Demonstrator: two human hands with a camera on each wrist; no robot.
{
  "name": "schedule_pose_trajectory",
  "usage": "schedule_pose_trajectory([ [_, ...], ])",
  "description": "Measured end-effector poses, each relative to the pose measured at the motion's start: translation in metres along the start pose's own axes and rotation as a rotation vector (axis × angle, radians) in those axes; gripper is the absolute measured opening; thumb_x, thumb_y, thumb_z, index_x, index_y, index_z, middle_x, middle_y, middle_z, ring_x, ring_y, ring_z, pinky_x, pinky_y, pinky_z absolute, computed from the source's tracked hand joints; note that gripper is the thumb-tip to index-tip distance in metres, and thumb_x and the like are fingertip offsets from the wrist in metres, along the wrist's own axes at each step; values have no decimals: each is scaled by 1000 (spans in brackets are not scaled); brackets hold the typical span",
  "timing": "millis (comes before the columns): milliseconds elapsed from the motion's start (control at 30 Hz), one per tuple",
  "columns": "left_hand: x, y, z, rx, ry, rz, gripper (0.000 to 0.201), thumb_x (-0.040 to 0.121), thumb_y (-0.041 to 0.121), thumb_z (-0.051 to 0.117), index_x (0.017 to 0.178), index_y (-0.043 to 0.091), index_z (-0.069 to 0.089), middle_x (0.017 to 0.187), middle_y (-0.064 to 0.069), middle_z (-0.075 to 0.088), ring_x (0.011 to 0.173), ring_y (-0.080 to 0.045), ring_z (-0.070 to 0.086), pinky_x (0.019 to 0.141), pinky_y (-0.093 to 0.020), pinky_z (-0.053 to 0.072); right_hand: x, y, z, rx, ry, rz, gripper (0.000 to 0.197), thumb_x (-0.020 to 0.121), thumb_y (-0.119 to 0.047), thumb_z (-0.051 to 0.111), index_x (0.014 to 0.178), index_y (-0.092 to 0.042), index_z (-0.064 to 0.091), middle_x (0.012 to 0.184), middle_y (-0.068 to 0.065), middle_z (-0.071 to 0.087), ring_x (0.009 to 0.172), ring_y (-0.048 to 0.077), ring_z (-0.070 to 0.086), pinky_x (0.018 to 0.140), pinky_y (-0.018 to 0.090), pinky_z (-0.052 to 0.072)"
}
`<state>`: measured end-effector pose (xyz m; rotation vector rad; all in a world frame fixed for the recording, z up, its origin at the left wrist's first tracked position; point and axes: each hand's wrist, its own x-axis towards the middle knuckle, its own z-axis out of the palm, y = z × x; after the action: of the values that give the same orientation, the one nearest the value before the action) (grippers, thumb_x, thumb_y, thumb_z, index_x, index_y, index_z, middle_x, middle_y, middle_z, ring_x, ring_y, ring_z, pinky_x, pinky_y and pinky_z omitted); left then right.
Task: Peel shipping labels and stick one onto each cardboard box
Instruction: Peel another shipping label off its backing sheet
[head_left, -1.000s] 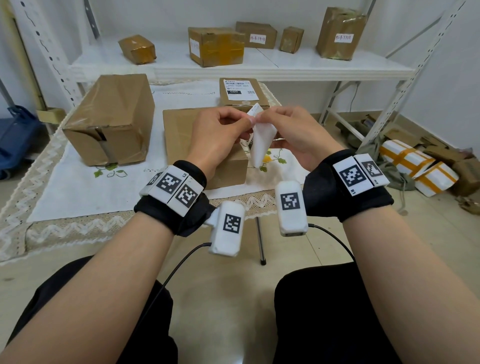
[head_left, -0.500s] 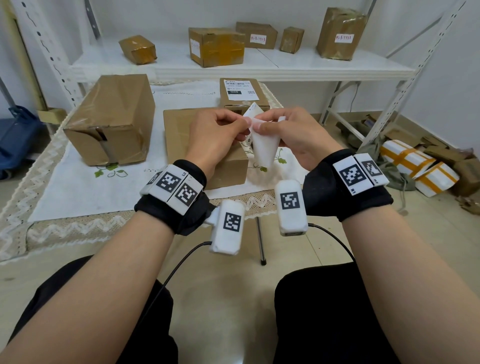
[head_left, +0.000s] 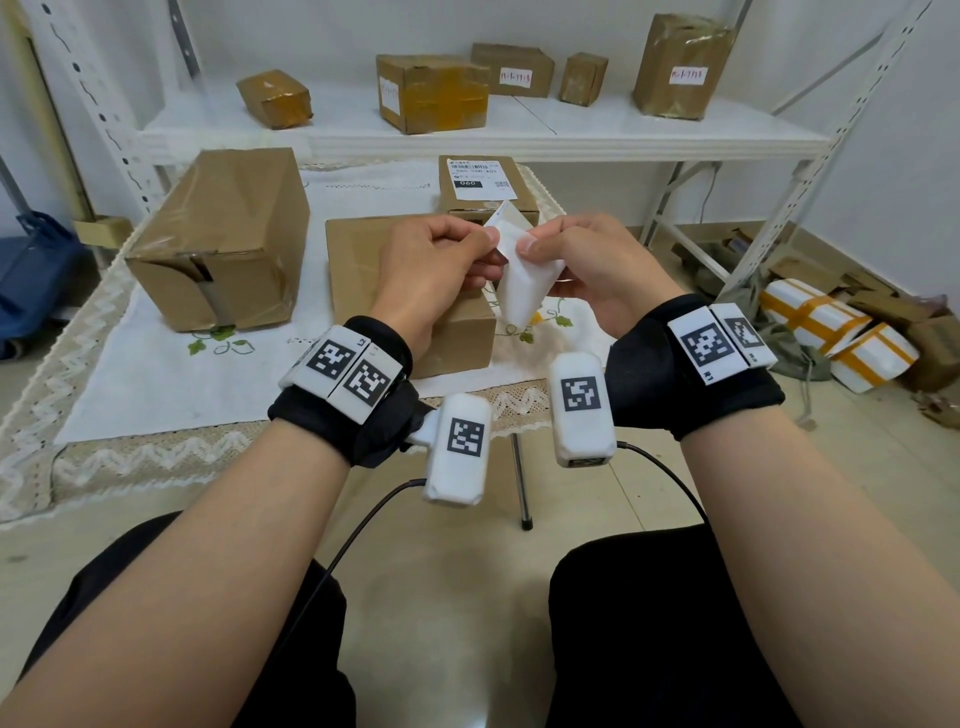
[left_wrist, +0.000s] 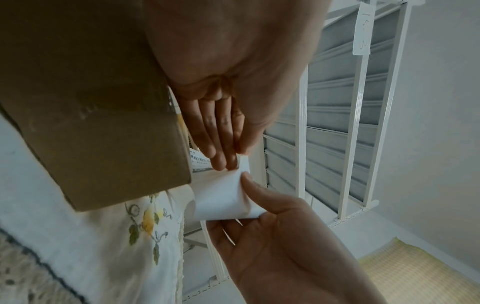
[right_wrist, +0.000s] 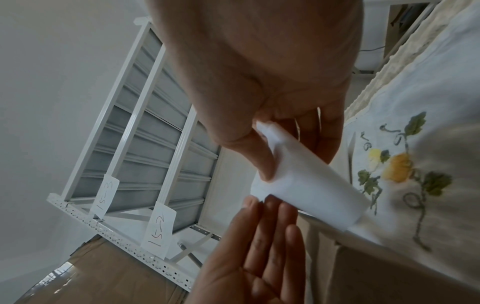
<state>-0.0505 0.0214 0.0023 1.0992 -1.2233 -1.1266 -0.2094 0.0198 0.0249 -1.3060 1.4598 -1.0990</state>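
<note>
I hold a white label sheet (head_left: 522, 283) in both hands above the flat cardboard box (head_left: 363, 270). My left hand (head_left: 485, 244) pinches its top corner (left_wrist: 242, 164). The right hand (head_left: 524, 247) grips the curled sheet (right_wrist: 306, 185) with the thumb (right_wrist: 259, 158) on top. The sheet's printed side is hidden. A large taped box (head_left: 218, 239) stands on the left of the table. A small box (head_left: 483, 208) at the back carries a printed label (head_left: 480, 179).
The boxes stand on a white embroidered cloth (head_left: 171, 374) over a low table. A white metal shelf (head_left: 467, 140) behind carries several more cardboard boxes. Wrapped parcels (head_left: 841, 332) lie on the floor at the right. A blue bag (head_left: 31, 280) sits at the far left.
Both hands stay in the same spot. The fingers have worked at the sheet's top corner, and the sheet now hangs more curled between them.
</note>
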Motion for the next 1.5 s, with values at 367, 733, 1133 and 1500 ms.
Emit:
schedule_pose_trajectory([
  [367, 0, 2, 2, -83, -23, -20, 9, 97, 8, 66, 89, 7, 69, 81, -10, 75, 68, -13, 74, 68, -20, 60, 0, 0, -1, 61, 8, 1, 8, 92, -5, 69, 88, -12, 66, 87, 5, 69, 77, 17, 66, 63, 24, 54],
  [733, 1, 1, 2, -103, -35, -58, 10, 99, 9, 63, 96, 2, 68, 83, -11, 74, 69, -13, 74, 67, -20, 60, 3, -1, -2, 121, 21, 15, 14, 91, 0, 66, 85, -12, 64, 88, 7, 67, 81, 21, 65, 71, 30, 57],
  [1133, -1, -1, 4, -68, -51, -1, 10, 100, 10, 62, 91, 9, 65, 79, -9, 74, 67, -12, 72, 68, -20, 59, -1, 4, 1, 122, -19, -44, 30, 81, 0, 81, 95, -16, 60, 97, 6, 67, 84, 22, 70, 76, 35, 60],
  [1500, 2, -4, 4, -35, -39, 19, 11, 100, 16, 63, 98, 7, 69, 79, -2, 74, 71, -13, 70, 71, -21, 59, 1, 7, 3, 110, -27, -62, 25, 82, -5, 81, 79, -15, 58, 91, 10, 66, 82, 23, 68, 64, 30, 55],
])
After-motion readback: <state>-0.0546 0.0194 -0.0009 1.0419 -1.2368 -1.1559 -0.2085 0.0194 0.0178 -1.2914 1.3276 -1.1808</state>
